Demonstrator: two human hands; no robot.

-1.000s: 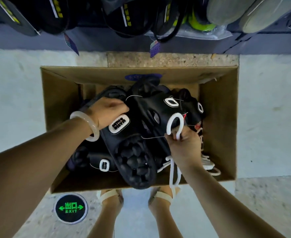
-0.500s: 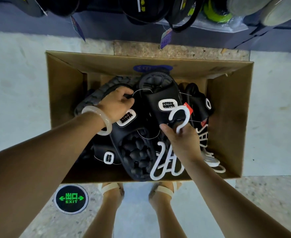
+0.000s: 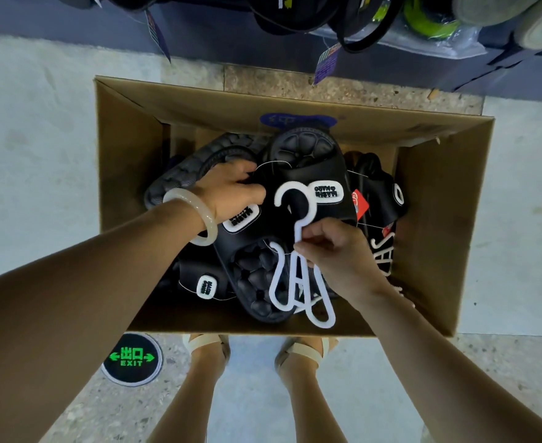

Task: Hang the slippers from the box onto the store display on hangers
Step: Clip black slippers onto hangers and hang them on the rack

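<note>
Down inside the open brown cardboard box (image 3: 129, 161) on the floor lie the black rubber slippers (image 3: 256, 270) in a pile. Both arms reach down into it. Left hand (image 3: 231, 193), with a pale round bangle (image 3: 196, 215) on its wrist, curls its fingers round a slipper's strap. Right hand (image 3: 336, 254) pinches the stem of a white plastic hanger (image 3: 295, 251), hook end pointing away, just above the slippers.

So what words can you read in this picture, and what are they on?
"EXIT", with two Chinese characters "出口" and arrows: on the round green floor sign.
White slipper patches: lettering there, too blurred to read.
Hanging tags and the blue mark on the box wall: too small to read.
</note>
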